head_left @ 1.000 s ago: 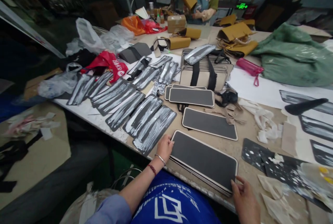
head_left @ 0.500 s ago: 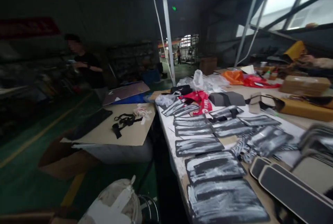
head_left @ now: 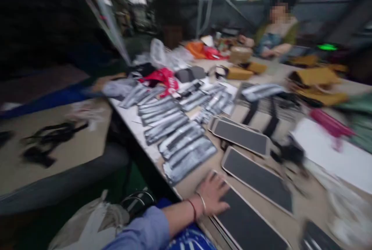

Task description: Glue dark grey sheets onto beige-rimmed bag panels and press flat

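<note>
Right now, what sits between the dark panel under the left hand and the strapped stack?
In the head view: first another pale-edged panel, then overlapping panels, between the panel under the left hand and the strapped stack.

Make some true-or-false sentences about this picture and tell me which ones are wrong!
The left hand covers one end of the nearest pale-edged panel. True.
Its fingers are clenched in a fist. False: the fingers are spread.
The right hand rests on the table. False: the right hand is out of view.
White-streaked panels lie left of the pink pouch. True.
A person is across the table. True.
</note>
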`<state>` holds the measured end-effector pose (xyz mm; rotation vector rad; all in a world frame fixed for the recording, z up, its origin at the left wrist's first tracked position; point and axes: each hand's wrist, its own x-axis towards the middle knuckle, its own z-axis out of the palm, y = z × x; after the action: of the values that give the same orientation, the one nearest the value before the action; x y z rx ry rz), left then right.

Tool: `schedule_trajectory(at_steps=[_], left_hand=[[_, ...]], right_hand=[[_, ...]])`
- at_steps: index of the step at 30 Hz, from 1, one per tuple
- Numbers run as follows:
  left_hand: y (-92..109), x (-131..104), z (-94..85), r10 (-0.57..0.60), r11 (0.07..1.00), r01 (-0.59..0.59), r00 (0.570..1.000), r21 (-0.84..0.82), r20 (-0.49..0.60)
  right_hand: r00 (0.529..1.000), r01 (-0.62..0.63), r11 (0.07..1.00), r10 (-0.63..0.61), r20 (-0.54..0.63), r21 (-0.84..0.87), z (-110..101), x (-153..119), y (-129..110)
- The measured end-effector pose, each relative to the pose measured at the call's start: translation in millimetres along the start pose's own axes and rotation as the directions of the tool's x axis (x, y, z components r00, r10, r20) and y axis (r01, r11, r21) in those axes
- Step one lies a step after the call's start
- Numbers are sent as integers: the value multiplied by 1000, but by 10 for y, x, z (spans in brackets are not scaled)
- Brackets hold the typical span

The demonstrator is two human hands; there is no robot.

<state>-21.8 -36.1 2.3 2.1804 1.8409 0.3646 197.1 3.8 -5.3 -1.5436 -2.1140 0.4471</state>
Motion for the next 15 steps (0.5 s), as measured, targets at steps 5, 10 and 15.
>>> schedule_trajectory(at_steps=[5, 10, 15], left_hand=[[197, 90, 321, 95, 995, -96, 995, 23, 34], [86, 78, 382, 156, 973, -158, 987, 170, 27], [121, 72, 395, 154, 971, -156, 988, 183, 23]], right_hand=[[973, -226, 910, 193, -128, -347, -253, -845, -87], [996, 67, 970, -50, 76, -233, 362, -330, -452], [990, 83, 961, -49, 134, -264, 283, -402, -224]])
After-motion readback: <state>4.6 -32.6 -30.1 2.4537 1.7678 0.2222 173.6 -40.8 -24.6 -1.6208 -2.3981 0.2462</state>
